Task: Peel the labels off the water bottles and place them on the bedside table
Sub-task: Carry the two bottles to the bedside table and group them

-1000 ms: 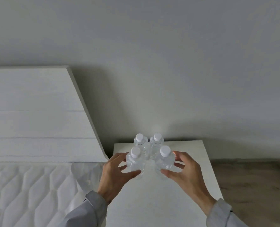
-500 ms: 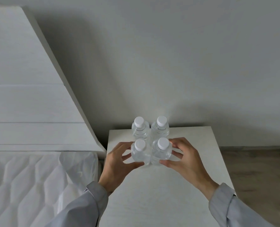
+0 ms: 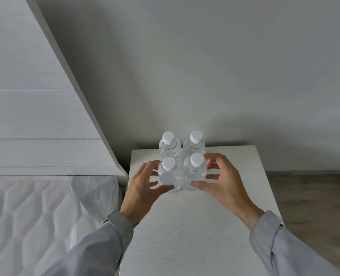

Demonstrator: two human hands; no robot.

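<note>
Several clear water bottles with white caps stand upright in a tight square on the white bedside table (image 3: 195, 226). No labels show on them. My left hand (image 3: 143, 186) wraps the front left bottle (image 3: 168, 174), thumb in front and fingers at its left side. My right hand (image 3: 223, 180) wraps the front right bottle (image 3: 195, 170) the same way from the right. Behind them stand the back left bottle (image 3: 169, 146) and the back right bottle (image 3: 195, 145), close to the wall.
A white headboard (image 3: 36, 116) rises to the left of the table. Below it lies a quilted white mattress (image 3: 26, 216) in clear plastic wrap. A grey wall stands right behind the table. Wooden floor (image 3: 314, 196) shows to the right.
Both hands pushed the two front bottles back and together, so they now touch the back pair. The view has tilted down and closer.
</note>
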